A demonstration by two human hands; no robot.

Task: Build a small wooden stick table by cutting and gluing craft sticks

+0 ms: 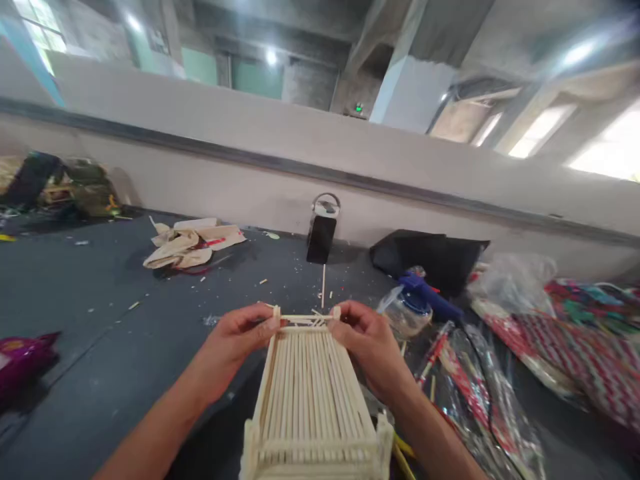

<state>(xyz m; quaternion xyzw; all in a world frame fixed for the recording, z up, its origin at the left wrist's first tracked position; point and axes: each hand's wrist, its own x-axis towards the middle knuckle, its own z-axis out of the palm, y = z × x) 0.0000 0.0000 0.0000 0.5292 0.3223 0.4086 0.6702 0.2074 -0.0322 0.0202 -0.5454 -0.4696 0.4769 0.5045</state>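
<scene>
A model built of pale wooden sticks (311, 390) lies at the bottom centre, its parallel sticks running away from me. At its far end a thin crossbar spans two short corner posts. My left hand (250, 330) pinches the far left post between thumb and fingers. On the opposite side, my right hand (365, 333) grips the far right post the same way. Small loose stick pieces show just behind the crossbar, and a single stick (323, 287) lies on the dark table beyond.
Behind stands a black device with a round handle (321, 237). Crumpled beige cloth (195, 245) lies at the left back, a purple packet (25, 363) at far left. To the right are a blue glue gun (430, 295), a black bag (430, 260) and plastic-wrapped sticks (470, 380).
</scene>
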